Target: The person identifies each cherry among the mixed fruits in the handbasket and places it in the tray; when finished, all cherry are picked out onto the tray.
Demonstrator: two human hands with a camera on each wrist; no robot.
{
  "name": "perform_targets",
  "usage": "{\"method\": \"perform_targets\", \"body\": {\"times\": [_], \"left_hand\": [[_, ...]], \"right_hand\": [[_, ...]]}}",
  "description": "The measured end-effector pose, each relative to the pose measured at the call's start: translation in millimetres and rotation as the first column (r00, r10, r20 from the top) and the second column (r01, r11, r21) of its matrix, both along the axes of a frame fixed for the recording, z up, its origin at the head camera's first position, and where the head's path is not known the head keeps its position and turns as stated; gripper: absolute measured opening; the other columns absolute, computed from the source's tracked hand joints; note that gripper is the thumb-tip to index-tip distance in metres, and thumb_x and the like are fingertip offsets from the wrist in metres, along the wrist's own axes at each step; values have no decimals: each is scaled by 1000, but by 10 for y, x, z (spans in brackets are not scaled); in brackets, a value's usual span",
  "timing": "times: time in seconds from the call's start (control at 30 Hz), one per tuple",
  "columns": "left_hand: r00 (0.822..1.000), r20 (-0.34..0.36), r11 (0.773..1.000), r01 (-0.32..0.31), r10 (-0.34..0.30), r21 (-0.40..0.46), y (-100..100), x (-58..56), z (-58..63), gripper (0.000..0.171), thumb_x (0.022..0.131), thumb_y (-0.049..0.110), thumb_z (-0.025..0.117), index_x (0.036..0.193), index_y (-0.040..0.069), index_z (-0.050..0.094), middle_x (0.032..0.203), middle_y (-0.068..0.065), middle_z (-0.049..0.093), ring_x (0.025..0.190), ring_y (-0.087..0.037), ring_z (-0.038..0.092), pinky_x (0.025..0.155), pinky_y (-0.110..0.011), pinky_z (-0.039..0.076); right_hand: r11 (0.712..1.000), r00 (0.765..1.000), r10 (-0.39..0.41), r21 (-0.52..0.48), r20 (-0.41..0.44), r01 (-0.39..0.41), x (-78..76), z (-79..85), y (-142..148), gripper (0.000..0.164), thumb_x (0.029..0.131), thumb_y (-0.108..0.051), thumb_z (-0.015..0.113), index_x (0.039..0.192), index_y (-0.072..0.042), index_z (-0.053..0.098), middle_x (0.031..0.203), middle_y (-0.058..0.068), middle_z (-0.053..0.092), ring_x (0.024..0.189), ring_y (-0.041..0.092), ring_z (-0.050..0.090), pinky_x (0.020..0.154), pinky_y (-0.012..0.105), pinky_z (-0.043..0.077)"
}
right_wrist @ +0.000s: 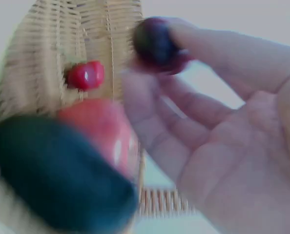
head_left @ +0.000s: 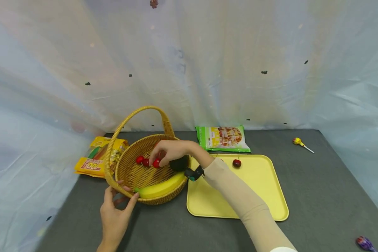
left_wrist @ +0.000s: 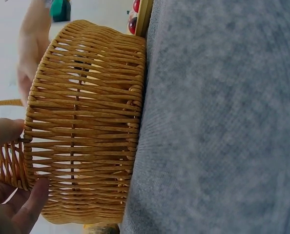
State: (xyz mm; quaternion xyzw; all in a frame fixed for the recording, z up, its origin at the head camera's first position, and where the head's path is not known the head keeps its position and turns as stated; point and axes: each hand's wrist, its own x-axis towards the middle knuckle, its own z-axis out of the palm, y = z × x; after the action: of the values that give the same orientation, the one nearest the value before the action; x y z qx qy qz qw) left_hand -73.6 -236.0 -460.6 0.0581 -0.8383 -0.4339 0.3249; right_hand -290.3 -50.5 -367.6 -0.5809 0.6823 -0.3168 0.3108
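My left hand (head_left: 116, 211) grips the near rim of the wicker basket (left_wrist: 81, 126), at the foot of its tall handle, with the thumb on one side and fingers on the other. Over the basket's inside reaches my right hand (head_left: 171, 152). It pinches a dark red cherry (right_wrist: 157, 44) between thumb and fingertips, blurred in the right wrist view. In the basket lie a banana (head_left: 160, 189), a dark green avocado (right_wrist: 62, 175), a larger red fruit (right_wrist: 98, 124) and red cherries (head_left: 140, 159). The right hand partly covers the basket's contents in the head view.
Right of the basket, a yellow tray (head_left: 249, 196) holds a cherry (head_left: 236, 163) at its far side. Behind it lies a green-edged food packet (head_left: 223, 137). Yellow snack bags (head_left: 94, 161) lie left of the basket. Lollipops, one yellow (head_left: 297, 141) and one purple (head_left: 364, 242), lie farther right.
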Motion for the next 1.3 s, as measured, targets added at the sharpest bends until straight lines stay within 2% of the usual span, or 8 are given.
{"method": "perform_targets", "body": {"times": [0.13,0.3,0.4,0.53,0.63,0.8,0.97,1.3], "left_hand": [[1000,-18,1000,6,-6,-5,0,0,0,58,78,-3,83,128,-3,53,99,-2,65,96,-2,58,70,-13,55],[1000,-13,1000,-5,5,-7,16,-8,11,54,78,-4,83,123,-2,54,103,-1,63,99,-1,58,71,-13,55],[1000,-13,1000,-7,7,-8,26,-6,13,51,78,-5,83,120,-2,54,108,-1,62,101,-3,58,70,-14,56],[1000,-14,1000,3,-3,-8,37,-7,11,53,79,-4,83,123,-3,54,110,-9,63,101,-3,58,70,-14,56],[1000,-14,1000,4,-4,-6,42,-6,8,54,80,-3,82,125,-3,53,110,-11,62,100,-2,58,70,-14,56],[1000,-18,1000,-6,6,-3,43,-1,7,56,80,-2,82,128,-3,52,107,-4,62,99,-2,58,70,-14,56],[1000,-16,1000,-11,11,-8,46,1,4,57,80,-2,83,128,-3,52,108,-3,62,99,-1,58,70,-14,56],[1000,-18,1000,-7,7,0,41,2,4,56,80,-2,82,127,-3,52,107,-8,62,98,-2,59,68,-14,56]], "right_hand": [[986,998,-48,-159,32,52,-57,-53,511,30,96,-1,64,126,2,65,119,11,66,90,23,61,78,31,55],[942,965,-240,-216,102,257,-7,-277,1296,32,97,-5,65,128,0,63,125,14,62,107,24,61,89,40,56],[889,909,-389,-195,152,413,73,-439,1765,32,97,-6,65,128,-1,64,129,19,60,114,25,61,93,40,55],[792,806,-560,-160,190,588,192,-618,2300,35,94,-5,69,127,5,62,123,23,62,105,27,64,83,31,57],[723,740,-654,-160,157,673,266,-717,2585,36,91,-3,73,123,9,62,116,21,64,100,27,65,79,29,58],[648,669,-740,-197,64,736,320,-827,2799,35,88,2,73,121,10,63,114,23,64,96,31,64,75,28,58],[617,624,-781,-181,-22,766,307,-864,2837,36,88,2,73,120,11,63,109,22,67,92,31,64,72,29,58],[601,590,-799,-106,-114,792,302,-922,2886,30,87,0,74,115,10,68,104,17,69,88,24,63,74,33,57]]}}
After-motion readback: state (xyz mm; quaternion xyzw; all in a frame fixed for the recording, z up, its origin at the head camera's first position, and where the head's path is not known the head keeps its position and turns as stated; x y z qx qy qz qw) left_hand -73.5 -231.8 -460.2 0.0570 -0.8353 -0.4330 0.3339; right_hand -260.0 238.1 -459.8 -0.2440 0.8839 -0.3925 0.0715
